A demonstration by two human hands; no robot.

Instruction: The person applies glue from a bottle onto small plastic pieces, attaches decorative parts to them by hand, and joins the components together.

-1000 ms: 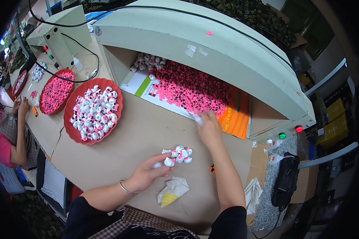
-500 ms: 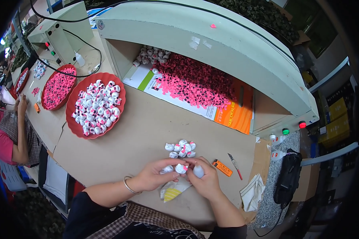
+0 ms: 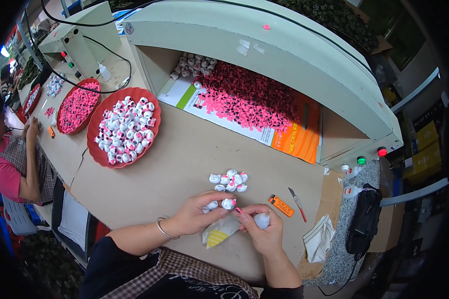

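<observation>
My left hand (image 3: 197,215) is closed round a few small white balls. One white ball with a pink patch (image 3: 228,204) sits at its fingertips, and another (image 3: 212,205) shows deeper in the hand. Between thumb and finger, my right hand (image 3: 265,236) pinches a tiny pink piece (image 3: 239,211), just to the right of that ball. A small whitish squeeze bottle (image 3: 262,220) is also held in its curled fingers. Just beyond my hands lies a cluster of white-and-pink balls (image 3: 231,181). A white cloth with a yellow striped part (image 3: 217,237) lies under them.
At left stand a red scalloped tray of white balls (image 3: 91,149) and a tray of pink pieces (image 3: 60,124). Pink pieces (image 3: 249,107) lie heaped under the pale hood (image 3: 224,30). An orange lighter (image 3: 281,206), craft knife (image 3: 298,204) and folded cloth (image 3: 318,239) lie right. A co-worker (image 3: 22,164) sits left.
My right hand has drawn away from the left, rightward, so the pink piece in its fingertips now shows. My left hand still holds the white balls. The whole view has shifted slightly.
</observation>
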